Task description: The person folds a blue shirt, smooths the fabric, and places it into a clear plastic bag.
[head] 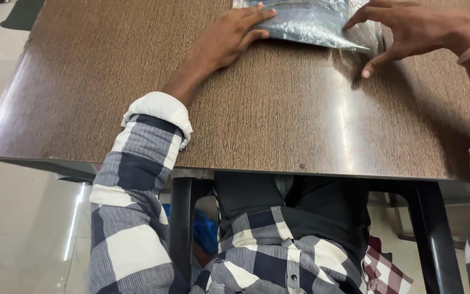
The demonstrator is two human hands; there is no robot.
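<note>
A clear plastic bag (311,24) with dark fabric inside lies flat at the far edge of the brown wood-grain table (257,125). My left hand (232,35) rests flat on the table, fingers stretched onto the bag's left edge. Over the bag's right end, my right hand (414,27) spreads its fingers: some fingertips touch the plastic and the thumb tip presses the table beside it. A thin band circles the right wrist. Both sleeves are checked and rolled back.
The table's near edge runs across the middle of the view, with black chair legs (180,228) and my lap below it. A blue object (205,231) lies on the pale tiled floor under the table. Checked cloth (387,269) shows at lower right.
</note>
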